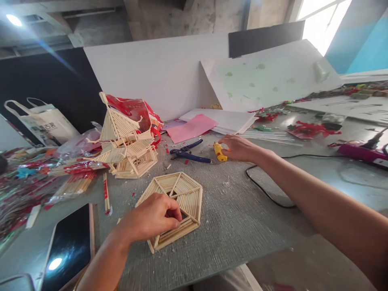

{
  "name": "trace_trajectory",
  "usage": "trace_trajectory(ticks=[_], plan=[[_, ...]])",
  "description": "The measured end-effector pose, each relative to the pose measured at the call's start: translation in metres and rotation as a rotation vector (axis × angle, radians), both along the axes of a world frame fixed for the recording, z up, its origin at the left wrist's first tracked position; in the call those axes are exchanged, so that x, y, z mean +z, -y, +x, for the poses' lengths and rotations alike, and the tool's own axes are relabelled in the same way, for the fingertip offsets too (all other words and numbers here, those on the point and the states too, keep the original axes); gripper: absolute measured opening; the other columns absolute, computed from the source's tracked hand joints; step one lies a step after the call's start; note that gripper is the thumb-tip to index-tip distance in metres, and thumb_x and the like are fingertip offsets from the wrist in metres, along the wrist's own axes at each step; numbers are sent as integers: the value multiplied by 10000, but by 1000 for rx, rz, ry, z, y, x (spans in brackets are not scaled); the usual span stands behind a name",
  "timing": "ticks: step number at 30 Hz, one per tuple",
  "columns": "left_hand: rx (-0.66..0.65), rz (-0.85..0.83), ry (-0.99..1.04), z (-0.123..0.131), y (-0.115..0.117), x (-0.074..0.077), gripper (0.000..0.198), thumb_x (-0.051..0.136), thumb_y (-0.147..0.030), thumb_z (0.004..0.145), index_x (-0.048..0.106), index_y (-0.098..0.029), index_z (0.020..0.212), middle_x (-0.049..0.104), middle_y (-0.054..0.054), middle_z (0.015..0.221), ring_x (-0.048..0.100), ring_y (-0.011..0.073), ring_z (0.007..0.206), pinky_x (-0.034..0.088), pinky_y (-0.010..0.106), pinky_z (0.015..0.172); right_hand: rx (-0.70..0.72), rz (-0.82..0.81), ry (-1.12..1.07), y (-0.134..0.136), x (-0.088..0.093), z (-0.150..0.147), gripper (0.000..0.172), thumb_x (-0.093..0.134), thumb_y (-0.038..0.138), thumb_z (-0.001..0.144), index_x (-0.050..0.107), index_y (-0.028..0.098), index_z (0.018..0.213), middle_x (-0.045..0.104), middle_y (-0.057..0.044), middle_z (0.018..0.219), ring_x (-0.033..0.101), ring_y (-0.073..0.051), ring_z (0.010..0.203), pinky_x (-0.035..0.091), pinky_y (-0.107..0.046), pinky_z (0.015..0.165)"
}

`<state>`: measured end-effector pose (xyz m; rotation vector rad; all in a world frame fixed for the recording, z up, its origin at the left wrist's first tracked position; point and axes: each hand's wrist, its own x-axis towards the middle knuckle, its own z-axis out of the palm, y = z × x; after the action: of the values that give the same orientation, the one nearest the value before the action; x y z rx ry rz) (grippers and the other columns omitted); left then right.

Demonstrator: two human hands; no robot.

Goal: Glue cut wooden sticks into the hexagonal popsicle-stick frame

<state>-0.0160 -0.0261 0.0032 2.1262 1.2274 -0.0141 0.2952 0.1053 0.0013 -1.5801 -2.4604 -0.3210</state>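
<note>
My left hand (153,218) rests on a flat hexagon made of wooden sticks (182,194), fingers curled and pinching its inner edge near the centre. My right hand (239,147) reaches across the grey table (236,218) and closes around a yellow glue gun (220,152), whose black cord (266,190) trails back toward me. Blue-handled pliers (189,153) lie just left of the glue gun. A stick-built pagoda model (125,141) stands behind the hexagon on the left.
A phone or tablet (71,246) lies at the near left. Chopstick packs (75,178) and red scraps crowd the left edge. Pink paper (190,127), white sheets (226,119) and a red bag (136,109) sit at the back. A purple tool (362,152) lies at far right.
</note>
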Motion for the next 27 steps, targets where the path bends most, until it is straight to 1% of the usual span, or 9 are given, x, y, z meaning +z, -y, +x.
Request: trace_trajectory(ticks=[7,12,15,19,23,27], plan=[[3,89,-70,3,0,-2,199,491,-240,696,676,-198,756,633,0,675,507,96,596,327,240,564,21,-13,14,5,3,-5,362,482,253,762,600,127,1079,602,-140,1061,557,-249,984,419,-324,831],[-18,119,-81,4,4,-1,209,477,-241,703,674,-190,748,637,11,683,516,104,615,318,248,569,26,-50,22,8,4,-6,358,472,247,774,593,112,1083,581,-150,1085,544,-254,1003,408,-329,842],[-29,113,-55,5,5,0,207,466,-236,713,662,-191,761,634,7,694,515,104,621,318,245,571,34,-69,36,11,5,-9,350,462,241,786,587,110,1085,574,-153,1088,541,-252,997,408,-329,828],[-34,99,-26,4,4,1,195,462,-221,712,648,-183,756,630,5,685,517,106,618,319,243,565,72,-68,46,15,5,-15,306,457,235,792,596,140,1047,588,-127,1030,545,-234,956,405,-317,800],[-37,107,-45,3,3,0,210,462,-218,703,663,-189,755,624,2,657,509,105,597,312,243,552,100,-72,52,19,5,-21,287,436,234,803,602,142,1018,592,-122,990,547,-225,912,403,-318,771],[-20,95,-62,5,2,3,221,468,-220,687,677,-192,751,638,7,666,514,109,598,320,245,560,123,-110,77,24,5,-26,263,436,241,807,605,150,987,592,-118,957,541,-226,895,399,-328,759]])
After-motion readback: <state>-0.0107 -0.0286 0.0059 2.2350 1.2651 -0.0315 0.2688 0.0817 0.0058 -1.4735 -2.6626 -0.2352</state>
